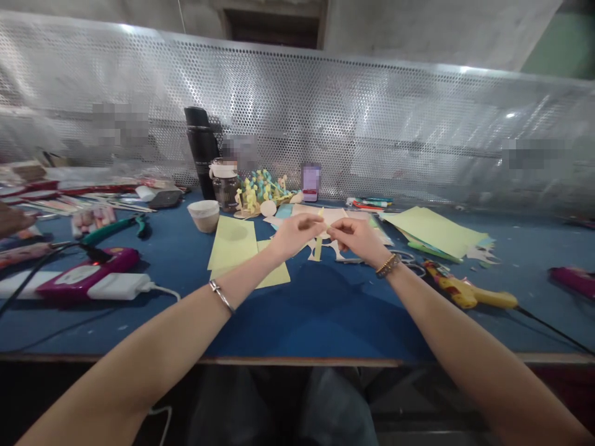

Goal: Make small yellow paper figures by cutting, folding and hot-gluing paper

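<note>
A narrow yellow paper strip (318, 249) hangs upright between my hands, its upper end showing above the fingers. My left hand (301, 231) is closed on it, thumb and fingertips pinched together. From the other side, my right hand (357, 238) pinches at the same spot, its fingertips almost touching the left ones; the exact grip is too small to make out. Behind and under the hands lie pale pink paper pieces (332, 215) and cut scraps. Yellow paper sheets (235, 241) lie beside my left forearm.
A yellow hot glue gun (469, 293) lies right of my right forearm, near a stack of coloured paper (437, 230). Left are a purple power strip (88, 272), green-handled pliers (111, 230) and a white cup (204, 215). Small yellow-green paper figures (260, 191), a jar (225, 186) and a black flask (202, 148) stand behind.
</note>
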A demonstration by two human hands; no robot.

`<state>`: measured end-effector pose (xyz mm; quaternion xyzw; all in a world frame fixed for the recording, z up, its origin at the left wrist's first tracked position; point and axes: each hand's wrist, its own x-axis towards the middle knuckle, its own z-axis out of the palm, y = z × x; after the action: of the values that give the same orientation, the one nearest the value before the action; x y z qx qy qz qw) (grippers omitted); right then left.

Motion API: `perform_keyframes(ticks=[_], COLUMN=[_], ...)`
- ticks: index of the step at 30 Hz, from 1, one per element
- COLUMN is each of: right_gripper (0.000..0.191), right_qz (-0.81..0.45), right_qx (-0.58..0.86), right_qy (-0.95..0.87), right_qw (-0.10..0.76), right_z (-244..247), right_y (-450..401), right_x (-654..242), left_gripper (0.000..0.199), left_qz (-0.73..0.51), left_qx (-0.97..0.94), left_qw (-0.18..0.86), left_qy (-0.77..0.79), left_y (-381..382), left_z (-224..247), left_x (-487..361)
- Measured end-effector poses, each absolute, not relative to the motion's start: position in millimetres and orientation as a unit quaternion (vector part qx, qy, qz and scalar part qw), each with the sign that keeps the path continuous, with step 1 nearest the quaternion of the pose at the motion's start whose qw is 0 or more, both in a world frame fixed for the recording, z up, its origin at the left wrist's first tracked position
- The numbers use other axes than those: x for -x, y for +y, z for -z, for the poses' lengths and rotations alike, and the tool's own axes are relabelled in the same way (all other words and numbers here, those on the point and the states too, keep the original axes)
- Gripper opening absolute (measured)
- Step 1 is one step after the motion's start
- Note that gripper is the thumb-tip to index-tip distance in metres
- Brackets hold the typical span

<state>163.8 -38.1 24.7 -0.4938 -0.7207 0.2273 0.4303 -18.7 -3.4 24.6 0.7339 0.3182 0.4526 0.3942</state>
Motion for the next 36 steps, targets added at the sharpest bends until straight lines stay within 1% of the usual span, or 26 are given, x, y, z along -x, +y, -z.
perform_keyframes(ticks=[3, 6, 8, 12, 23, 36], right_gripper=[0.023, 0.024, 0.025, 0.025, 0.024, 0.022], right_qz=[-0.219, -0.229, -0.239, -0.251, -0.25, -0.249], right_qx=[0.487, 0.478, 0.477, 0.479, 0.49, 0.482], right_qy=[-0.729, -0.732, -0.73, -0.726, -0.718, -0.713], right_qw=[0.429, 0.429, 0.427, 0.425, 0.426, 0.444], right_z=[-23.5, -23.0, -23.0, -23.4, -24.4, -26.4], right_y=[-37.6, -37.3, -37.1, -37.1, -38.6, -39.7], right_x=[-163.6, -163.3, -163.6, -164.5, -164.8, -163.6], left_gripper=[0.02, 0.017, 0.016, 0.018, 0.017, 0.019], left_qz=[-0.426, -0.438, -0.443, -0.438, -0.427, -0.406], left_qx=[-0.76, -0.749, -0.738, -0.73, -0.752, -0.771], left_qw=[0.381, 0.366, 0.38, 0.4, 0.36, 0.355], left_qy=[0.309, 0.337, 0.339, 0.339, 0.349, 0.338], left_y=[-9.5, -7.3, -6.2, -8.8, -9.2, -8.2], left_z=[-12.8, -10.0, -11.1, -14.7, -16.3, -18.3], left_x=[9.4, 12.2, 14.1, 13.9, 14.8, 16.7])
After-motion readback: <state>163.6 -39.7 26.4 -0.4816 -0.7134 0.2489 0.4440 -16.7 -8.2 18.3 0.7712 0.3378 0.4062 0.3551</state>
